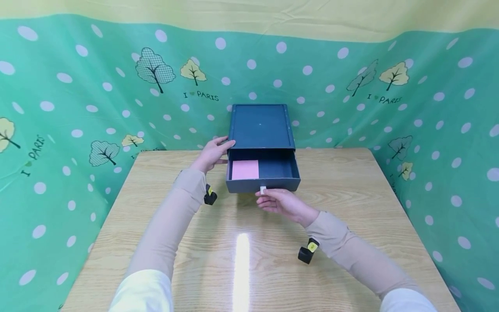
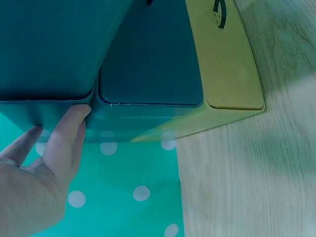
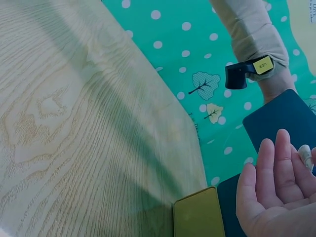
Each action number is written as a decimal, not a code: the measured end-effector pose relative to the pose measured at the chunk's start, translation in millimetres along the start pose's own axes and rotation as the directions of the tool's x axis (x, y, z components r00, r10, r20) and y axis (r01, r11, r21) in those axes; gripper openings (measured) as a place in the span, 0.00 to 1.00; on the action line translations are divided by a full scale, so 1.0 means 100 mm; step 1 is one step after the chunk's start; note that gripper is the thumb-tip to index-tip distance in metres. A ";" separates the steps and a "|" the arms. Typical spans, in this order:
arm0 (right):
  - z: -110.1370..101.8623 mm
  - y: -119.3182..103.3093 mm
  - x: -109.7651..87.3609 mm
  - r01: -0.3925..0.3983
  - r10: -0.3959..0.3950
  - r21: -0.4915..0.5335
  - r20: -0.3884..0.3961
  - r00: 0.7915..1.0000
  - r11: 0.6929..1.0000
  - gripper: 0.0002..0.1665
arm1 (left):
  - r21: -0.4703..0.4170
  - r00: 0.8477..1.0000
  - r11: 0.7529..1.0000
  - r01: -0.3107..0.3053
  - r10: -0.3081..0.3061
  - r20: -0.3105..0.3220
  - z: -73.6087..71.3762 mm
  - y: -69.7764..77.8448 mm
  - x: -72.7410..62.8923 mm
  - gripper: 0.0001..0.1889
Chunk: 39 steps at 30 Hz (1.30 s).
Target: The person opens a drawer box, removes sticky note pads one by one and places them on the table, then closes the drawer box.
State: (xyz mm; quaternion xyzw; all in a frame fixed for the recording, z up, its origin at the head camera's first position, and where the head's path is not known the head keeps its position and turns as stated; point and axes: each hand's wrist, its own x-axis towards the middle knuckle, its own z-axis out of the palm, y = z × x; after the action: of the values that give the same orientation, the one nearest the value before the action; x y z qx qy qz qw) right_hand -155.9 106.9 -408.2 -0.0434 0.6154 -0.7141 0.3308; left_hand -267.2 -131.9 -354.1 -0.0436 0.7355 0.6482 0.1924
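A dark blue drawer unit (image 1: 260, 125) stands at the back of the table, its top drawer (image 1: 241, 186) pulled out toward me. Inside the drawer, on its left side, lies a flat pink square (image 1: 245, 169). My left hand (image 1: 213, 154) touches the unit's left side near the front, thumb at the top edge; in the left wrist view its fairly straight fingers (image 2: 66, 129) rest against the blue casing. My right hand (image 1: 283, 203) pinches the small white pull tab (image 1: 263, 190) on the drawer front, with the other fingers (image 3: 283, 163) extended below.
Beneath the top drawer, the left wrist view shows another blue section (image 2: 150, 59) and a yellow one (image 2: 224, 59) at the bottom. A polka-dot curtain (image 1: 331, 104) hangs behind the wooden table (image 1: 156, 225). Each wrist wears a black camera (image 1: 306, 255).
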 end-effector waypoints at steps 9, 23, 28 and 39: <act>0.01 0.00 -0.02 -0.007 0.007 0.007 0.007 1.000 1.000 0.24 | 0.002 1.000 1.000 -0.002 0.002 -0.024 -0.04 -0.12 0.14 0.36; 0.02 0.02 -0.06 -0.025 0.026 -0.010 0.011 1.000 1.000 0.26 | 0.022 0.999 1.000 -0.019 0.019 -0.029 -0.04 -0.15 0.15 0.36; 0.03 0.04 -0.08 -0.040 0.040 0.001 0.015 0.999 0.999 0.25 | 0.035 0.999 0.999 -0.020 0.022 -0.037 -0.04 -0.16 0.16 0.36; 0.04 0.05 -0.12 -0.055 0.055 0.010 0.029 0.998 0.998 0.24 | 0.033 0.999 0.999 -0.019 0.020 -0.037 -0.05 -0.16 0.15 0.36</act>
State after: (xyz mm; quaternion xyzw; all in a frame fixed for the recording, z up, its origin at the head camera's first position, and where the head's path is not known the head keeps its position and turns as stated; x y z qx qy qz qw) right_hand -143.1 109.9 -407.8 -0.0349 0.6078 -0.7073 0.3593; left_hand -277.3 -136.6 -373.3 -0.0452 0.7496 0.6372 0.1732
